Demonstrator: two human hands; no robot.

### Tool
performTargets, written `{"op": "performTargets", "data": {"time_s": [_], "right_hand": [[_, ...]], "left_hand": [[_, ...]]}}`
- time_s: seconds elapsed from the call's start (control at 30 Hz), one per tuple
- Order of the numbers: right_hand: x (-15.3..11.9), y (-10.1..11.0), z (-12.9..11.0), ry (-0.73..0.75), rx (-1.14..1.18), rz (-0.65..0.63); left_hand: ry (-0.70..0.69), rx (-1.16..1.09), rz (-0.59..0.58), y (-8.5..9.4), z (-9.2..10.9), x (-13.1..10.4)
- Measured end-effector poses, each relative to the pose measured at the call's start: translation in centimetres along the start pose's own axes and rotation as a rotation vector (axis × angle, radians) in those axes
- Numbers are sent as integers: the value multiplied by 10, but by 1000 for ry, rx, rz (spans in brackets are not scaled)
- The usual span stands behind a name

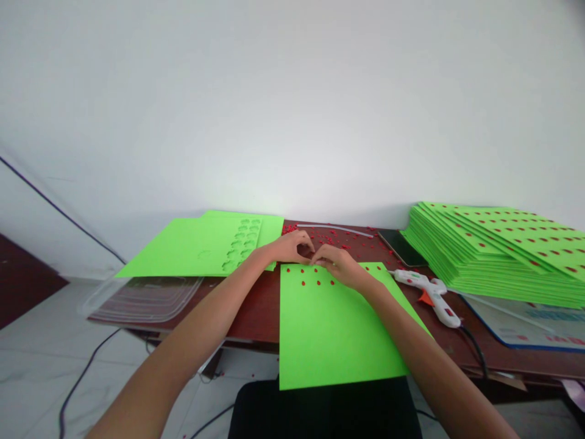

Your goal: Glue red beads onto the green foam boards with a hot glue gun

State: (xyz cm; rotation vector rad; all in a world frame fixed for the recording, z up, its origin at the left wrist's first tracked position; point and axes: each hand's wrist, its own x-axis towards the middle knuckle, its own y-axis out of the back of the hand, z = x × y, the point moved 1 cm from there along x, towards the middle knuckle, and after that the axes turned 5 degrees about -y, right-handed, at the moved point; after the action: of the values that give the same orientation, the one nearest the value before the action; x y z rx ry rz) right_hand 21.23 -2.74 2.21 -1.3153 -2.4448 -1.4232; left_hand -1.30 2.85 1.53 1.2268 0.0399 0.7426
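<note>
1. Head view, sheet: green sheet lies mid-counter, near edge overhanging it above the lap. Red dots sit in rows along its far end; the rest is plain.
2. Hands: L hand & R hand meet at the sheet's far edge, fingertips together, thumb & index curled into a narrow pinch. Can't tell if there's a red bit in either.
3. Handling (judged): sheet prob. light, thin, fairly stiff but bendy, maybe a bit slick; could crease. Best held flat by plain side edges or near corners, off the dots. Loose bits, far side, look tiny & light, so fingertip pinch only. Glue gun, right of sheet: rigid, heavier; take by handle, avoid nozzle (may be hot).
4. Hidden/unclear: R hand & wrist cover part of the dot rows; fingertips overlap, so contact pt is lost. Phone, far right, partly under/behind the stack, can't tell which. Gun's cord drops off the near edge, end unseen. Stack cut off at right. Bits too small to make out shape.
</note>
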Motion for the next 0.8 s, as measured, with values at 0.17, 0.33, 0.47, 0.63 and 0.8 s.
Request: {"op": "performTargets", "data": {"time_s": [0.17, 0.33, 0.47, 0.63, 0.8], "right_hand": [[-4, -6, -2, -22, 90, -115], [-5, -6, -6, -116, 110, -145], [-4, -8, -12, -37, 28, -175], [-4, -14, -15, -4, -140, -136], [-5, -8, -18, -5, -131, -78]], "left_hand": [[-22, 14, -3, -1, -3, 0], [-16, 23, -3, 0, -4, 0], [-10, 20, -16, 1, -4, 1], [-2, 12, -46, 2, -2, 2], [-15, 15, -2, 2, 0, 2]]}}
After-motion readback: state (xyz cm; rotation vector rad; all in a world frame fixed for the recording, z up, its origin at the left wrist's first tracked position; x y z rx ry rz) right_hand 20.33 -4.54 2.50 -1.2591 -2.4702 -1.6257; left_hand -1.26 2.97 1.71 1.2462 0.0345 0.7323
